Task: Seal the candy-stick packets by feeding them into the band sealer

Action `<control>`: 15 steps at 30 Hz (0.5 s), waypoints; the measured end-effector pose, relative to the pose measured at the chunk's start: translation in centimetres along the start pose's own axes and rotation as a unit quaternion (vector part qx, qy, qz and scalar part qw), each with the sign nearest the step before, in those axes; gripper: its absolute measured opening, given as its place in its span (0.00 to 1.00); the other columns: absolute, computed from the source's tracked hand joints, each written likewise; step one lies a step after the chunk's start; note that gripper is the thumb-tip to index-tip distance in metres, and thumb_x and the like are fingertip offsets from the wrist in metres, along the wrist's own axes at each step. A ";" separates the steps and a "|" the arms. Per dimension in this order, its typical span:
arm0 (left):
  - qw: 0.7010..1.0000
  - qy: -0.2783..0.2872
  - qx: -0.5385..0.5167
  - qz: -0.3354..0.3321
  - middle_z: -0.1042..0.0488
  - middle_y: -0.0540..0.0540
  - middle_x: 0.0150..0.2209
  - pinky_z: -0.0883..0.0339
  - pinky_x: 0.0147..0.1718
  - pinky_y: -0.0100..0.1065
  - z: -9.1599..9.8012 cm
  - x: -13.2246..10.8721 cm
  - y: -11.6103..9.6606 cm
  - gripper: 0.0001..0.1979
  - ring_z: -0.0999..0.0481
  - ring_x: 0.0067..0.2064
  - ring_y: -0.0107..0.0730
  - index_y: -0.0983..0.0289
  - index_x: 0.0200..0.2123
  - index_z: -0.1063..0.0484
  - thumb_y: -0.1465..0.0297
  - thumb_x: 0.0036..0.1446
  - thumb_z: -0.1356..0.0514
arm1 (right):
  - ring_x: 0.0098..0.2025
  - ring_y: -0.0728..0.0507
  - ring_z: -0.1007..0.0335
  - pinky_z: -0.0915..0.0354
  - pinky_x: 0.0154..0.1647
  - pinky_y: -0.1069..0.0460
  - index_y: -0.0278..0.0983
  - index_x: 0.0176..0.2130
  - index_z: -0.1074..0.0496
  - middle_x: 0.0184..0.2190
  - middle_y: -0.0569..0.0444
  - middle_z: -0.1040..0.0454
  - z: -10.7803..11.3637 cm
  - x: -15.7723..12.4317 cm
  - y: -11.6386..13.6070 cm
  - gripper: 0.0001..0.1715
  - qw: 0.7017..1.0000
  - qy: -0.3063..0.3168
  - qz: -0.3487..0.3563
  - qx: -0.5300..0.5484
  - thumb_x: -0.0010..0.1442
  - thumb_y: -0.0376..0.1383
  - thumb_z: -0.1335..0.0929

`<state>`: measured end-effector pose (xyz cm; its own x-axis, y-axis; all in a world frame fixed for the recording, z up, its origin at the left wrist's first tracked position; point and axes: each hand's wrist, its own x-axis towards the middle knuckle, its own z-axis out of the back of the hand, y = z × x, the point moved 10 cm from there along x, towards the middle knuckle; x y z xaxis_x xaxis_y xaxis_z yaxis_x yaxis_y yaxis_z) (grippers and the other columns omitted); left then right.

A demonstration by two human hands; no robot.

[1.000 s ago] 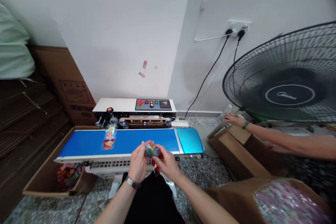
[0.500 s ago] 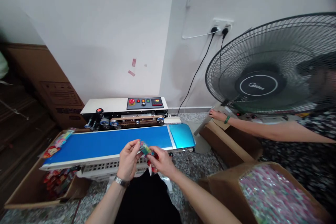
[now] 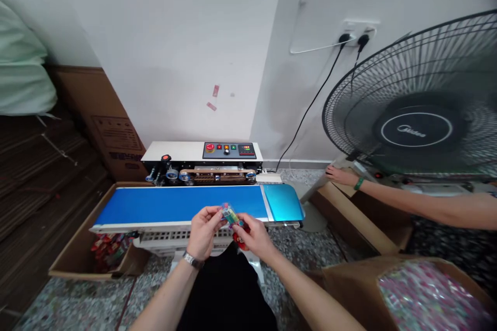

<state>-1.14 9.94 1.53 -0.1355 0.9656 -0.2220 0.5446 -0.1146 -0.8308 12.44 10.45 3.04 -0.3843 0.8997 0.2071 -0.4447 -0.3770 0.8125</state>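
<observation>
My left hand [image 3: 205, 231] and my right hand [image 3: 253, 234] pinch one small clear packet [image 3: 232, 215] of colourful sweets between them, just in front of the blue conveyor belt [image 3: 176, 204]. The belt belongs to a white sealing machine [image 3: 202, 162] with a control panel of coloured buttons. A watch sits on my left wrist. No packet lies on the belt.
An open cardboard box [image 3: 73, 253] with sealed packets sits under the belt's left end. Another box [image 3: 411, 295] full of pink packets stands at lower right. A co-worker's arm [image 3: 392, 196] reaches to a box by a large black fan [image 3: 415, 108]. Cables run to a wall socket [image 3: 355, 31].
The packet that lay on the belt has travelled left and dropped off its end. My hands keep hold of the small packet near the belt's front edge.
</observation>
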 end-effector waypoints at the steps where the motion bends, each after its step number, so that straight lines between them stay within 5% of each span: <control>1: 1.000 -0.004 -0.002 -0.002 0.24 0.57 0.35 0.32 0.36 0.37 0.1 0.1 0.0 0.10 0.26 0.35 0.33 0.67 0.27 0.29 0.69 0.40 0.34 | 0.36 0.47 0.33 0.39 0.37 0.54 0.37 0.42 0.32 0.36 0.53 0.28 0.1 0.0 0.0 0.12 1.000 -0.003 0.003 -0.003 0.58 0.38 0.38; 15: 0.999 -0.022 0.022 -0.014 0.28 0.48 0.23 0.35 0.32 0.29 0.1 0.5 0.7 0.14 0.28 0.29 0.26 0.66 0.22 0.34 0.72 0.33 0.31 | 0.39 0.47 0.32 0.38 0.42 0.53 0.38 0.46 0.34 0.40 0.53 0.28 0.5 -0.4 -0.2 0.15 0.999 -0.015 -0.010 0.043 0.57 0.36 0.38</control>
<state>-0.90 10.27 0.75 -0.1861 0.9577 -0.2195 0.5031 -0.0990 -0.8585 13.07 10.28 3.06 -0.3517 0.9133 0.2056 -0.3811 -0.3403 0.8596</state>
